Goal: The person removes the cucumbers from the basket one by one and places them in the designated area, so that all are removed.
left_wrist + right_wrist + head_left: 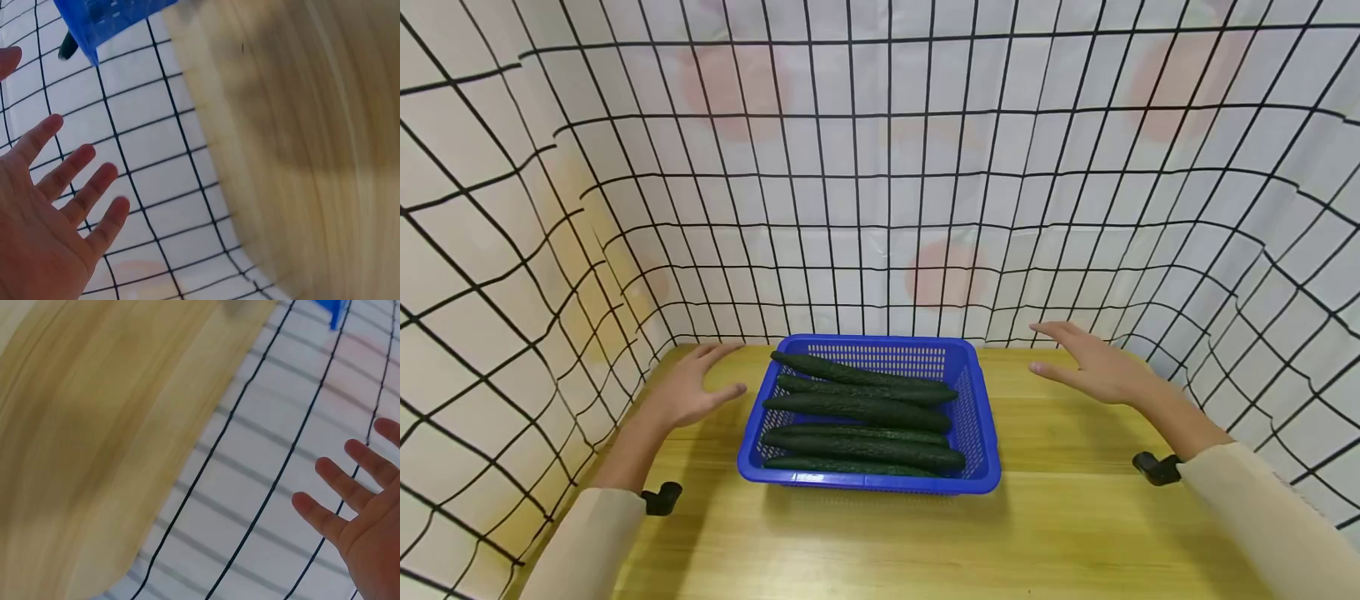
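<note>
A blue plastic basket stands on the wooden table, with several dark green cucumbers lying lengthwise inside it. To its left, my left hand is held with fingers spread and nothing in them. On the far side, my right hand also has its fingers extended, apart from the basket's right rim. The left wrist view catches the left palm and a corner of the basket with a cucumber tip showing. In the right wrist view the right hand's fingers are straight.
Black netting over a white printed sheet rises behind the table and along both sides. A small black mount sits at the left wrist and another black mount at the right.
</note>
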Available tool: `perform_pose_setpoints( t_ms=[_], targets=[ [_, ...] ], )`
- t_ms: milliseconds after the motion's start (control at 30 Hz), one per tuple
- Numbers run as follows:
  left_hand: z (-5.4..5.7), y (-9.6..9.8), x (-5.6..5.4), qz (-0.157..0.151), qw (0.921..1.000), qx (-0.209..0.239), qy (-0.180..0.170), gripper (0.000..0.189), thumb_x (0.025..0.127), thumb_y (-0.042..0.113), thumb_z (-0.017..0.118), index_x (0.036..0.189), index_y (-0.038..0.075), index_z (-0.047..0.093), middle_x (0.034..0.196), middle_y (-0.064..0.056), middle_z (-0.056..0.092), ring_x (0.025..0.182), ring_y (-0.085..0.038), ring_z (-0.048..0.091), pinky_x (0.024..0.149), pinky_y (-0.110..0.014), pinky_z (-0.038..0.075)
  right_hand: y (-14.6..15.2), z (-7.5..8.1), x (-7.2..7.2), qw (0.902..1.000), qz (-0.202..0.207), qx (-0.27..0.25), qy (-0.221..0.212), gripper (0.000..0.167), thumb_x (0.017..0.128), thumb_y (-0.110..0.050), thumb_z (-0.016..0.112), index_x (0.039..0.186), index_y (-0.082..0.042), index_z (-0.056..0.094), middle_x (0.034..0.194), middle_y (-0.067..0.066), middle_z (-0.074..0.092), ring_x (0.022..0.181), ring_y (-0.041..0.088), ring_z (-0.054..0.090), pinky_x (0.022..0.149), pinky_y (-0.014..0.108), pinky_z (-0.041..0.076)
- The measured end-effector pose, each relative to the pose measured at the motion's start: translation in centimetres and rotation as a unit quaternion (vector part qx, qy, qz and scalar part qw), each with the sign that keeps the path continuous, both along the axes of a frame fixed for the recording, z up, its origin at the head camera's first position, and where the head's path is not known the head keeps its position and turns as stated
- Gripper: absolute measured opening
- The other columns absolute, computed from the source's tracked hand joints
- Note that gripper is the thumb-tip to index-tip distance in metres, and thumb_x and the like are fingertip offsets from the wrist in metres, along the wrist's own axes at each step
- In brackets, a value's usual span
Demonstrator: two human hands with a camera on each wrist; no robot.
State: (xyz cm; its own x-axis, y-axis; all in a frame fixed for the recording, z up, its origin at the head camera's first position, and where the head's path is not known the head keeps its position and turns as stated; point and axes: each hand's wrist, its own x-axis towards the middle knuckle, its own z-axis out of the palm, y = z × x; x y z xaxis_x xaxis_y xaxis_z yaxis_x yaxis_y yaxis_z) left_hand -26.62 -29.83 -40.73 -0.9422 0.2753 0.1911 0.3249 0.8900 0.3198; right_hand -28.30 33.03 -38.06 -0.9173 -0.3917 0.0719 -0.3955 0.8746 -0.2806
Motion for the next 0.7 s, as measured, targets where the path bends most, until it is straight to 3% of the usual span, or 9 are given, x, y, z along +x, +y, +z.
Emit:
perform_pose_setpoints(
  t_ms=[300, 500, 700],
  targets=[
    [-1.5, 1.7, 0.3, -0.021, 0.9909, 0.13, -0.027, 0.055, 0.096, 0.029, 0.066, 0.147, 0.014, 0.053, 0.137, -0.02, 0.058, 0.109, -0.038, 0.067, 0.091, -0.057, 0.058, -5.3, 0.2, -1.4, 0.9976, 0.047, -0.051, 0.004, 0.073, 0.103, -0.055, 0.052, 0.161, -0.013, 0.035, 0.158, 0.017, 0.043, 0.138, 0.041, 0.049, 0.11, 0.068, 0.041],
    [-2.2, 2.8, 0.6, -0.018, 0.9851, 0.158, -0.064, 0.052, 0.096, 0.025, 0.064, 0.147, 0.017, 0.053, 0.136, -0.019, 0.06, 0.108, -0.034, 0.067, 0.089, -0.054, 0.059, -8.6, 0.4, -2.1, 0.9936, 0.074, -0.085, -0.007, 0.072, 0.103, -0.053, 0.052, 0.159, -0.01, 0.037, 0.155, 0.017, 0.048, 0.136, 0.041, 0.052, 0.11, 0.063, 0.045],
    [-2.9, 3.3, 0.7, -0.022, 0.9793, 0.176, -0.098, 0.057, 0.097, 0.035, 0.065, 0.152, 0.023, 0.052, 0.134, -0.018, 0.062, 0.105, -0.03, 0.065, 0.077, -0.036, 0.056, -12.1, 1.0, -2.5, 0.9888, 0.098, -0.111, -0.016, 0.072, 0.102, -0.052, 0.055, 0.158, -0.009, 0.039, 0.148, 0.018, 0.055, 0.132, 0.038, 0.056, 0.11, 0.058, 0.048]
  ],
)
